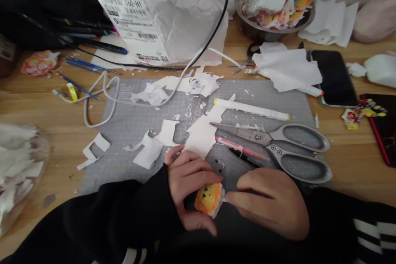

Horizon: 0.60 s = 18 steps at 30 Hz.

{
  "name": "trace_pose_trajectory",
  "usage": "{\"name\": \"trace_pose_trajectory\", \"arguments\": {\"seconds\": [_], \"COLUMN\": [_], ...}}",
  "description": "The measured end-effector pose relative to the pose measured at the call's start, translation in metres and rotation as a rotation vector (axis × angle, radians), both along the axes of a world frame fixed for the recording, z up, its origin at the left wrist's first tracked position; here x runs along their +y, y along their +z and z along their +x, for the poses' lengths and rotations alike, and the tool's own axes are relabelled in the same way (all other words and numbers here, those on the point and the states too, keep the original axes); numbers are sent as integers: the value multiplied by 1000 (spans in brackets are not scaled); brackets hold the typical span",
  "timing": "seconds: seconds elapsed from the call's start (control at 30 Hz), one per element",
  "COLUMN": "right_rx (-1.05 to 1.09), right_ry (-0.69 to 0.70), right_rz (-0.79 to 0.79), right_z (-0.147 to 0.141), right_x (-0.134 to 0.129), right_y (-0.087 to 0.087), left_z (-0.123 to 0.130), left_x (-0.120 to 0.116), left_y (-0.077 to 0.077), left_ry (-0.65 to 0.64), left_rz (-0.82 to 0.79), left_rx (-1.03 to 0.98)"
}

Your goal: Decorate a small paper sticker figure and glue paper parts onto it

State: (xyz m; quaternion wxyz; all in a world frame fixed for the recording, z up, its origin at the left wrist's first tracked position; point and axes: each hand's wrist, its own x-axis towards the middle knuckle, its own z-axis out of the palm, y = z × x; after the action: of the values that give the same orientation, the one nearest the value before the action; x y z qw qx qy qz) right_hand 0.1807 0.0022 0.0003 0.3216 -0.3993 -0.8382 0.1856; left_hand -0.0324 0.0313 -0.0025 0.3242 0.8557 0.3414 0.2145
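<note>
1. Toward 7 to 8 o'clock, the left sleeve [123,210]: plain black, long, loosely cut, with soft folds and a cuff reaching the wrist.
2. Toward 7 o'clock, low on the same side, white patches [131,255] set against black cloth, partly cut off by the frame.
3. Toward 4 o'clock, the right sleeve [334,210]: also black and long, marked near the frame's edge with white bars [366,227] parted by black bands.
4. Left hand [193,177] and right hand [272,202]: both bare.

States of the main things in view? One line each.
Left hand, curled around the orange-and-yellow piece.
Right hand, fingertips at the piece's right edge.
Scissors, lying flat, blades seemingly shut.
Yellow-ended marker, lying flat, no tip showing.
Green-edged phone, face up, screen dark.
Red-edged phone, looks dark.
Metal bowl, heaped full.
Parcel bag, standing upright.
White cable, loosely looped.
Cutting mat, flat, littered with paper scraps.
</note>
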Motion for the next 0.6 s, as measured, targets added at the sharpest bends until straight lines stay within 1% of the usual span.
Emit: {"name": "trace_pose_trajectory", "arguments": {"seconds": [0.07,0.33,0.5,0.6], "right_rx": [3,-13,-24,-43], "right_ry": [-2,94,105,116], "right_rz": [-1,-5,-1,0], "right_z": [0,5,5,3], "right_x": [0,3,3,3], "right_y": [0,0,-1,0], "left_z": [0,0,1,0], "left_x": [0,-2,-2,-2], "left_y": [1,0,-2,-2], "left_ry": [0,15,44,32], "left_rz": [-1,17,-2,-21], "left_rx": [17,43,-18,-20]}}
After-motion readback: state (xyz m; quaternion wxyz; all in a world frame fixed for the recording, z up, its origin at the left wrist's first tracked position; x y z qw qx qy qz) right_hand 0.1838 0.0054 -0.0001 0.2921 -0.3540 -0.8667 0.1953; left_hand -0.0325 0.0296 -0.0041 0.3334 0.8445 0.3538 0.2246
